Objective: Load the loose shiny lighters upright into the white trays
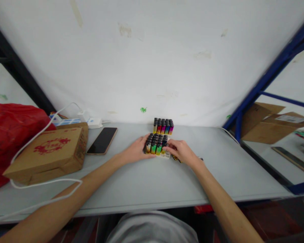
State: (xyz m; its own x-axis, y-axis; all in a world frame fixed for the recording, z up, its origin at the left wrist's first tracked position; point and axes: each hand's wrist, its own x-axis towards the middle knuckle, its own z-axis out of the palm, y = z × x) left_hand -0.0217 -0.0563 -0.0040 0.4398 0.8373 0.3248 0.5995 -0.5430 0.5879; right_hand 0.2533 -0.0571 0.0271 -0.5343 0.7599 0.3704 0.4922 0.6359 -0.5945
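A block of colourful black-topped lighters (153, 148) stands upright in a pale tray (167, 155) on the grey table. My left hand (138, 148) wraps round the left side of this block. At its right side the fingers of my right hand (178, 150) are pinched on a lighter at the block's front right corner. Just behind stands a second group of upright lighters (163, 126) in several colours. Some loose lighters (176, 158) lie on the table, partly hidden under my right hand.
On the left are a black phone (102, 141), a brown cardboard box (48, 152), a red bag (10, 135), a white power strip (94, 122) and a looping white cable. A blue metal frame (258, 82) and an open carton (266, 123) stand at the right.
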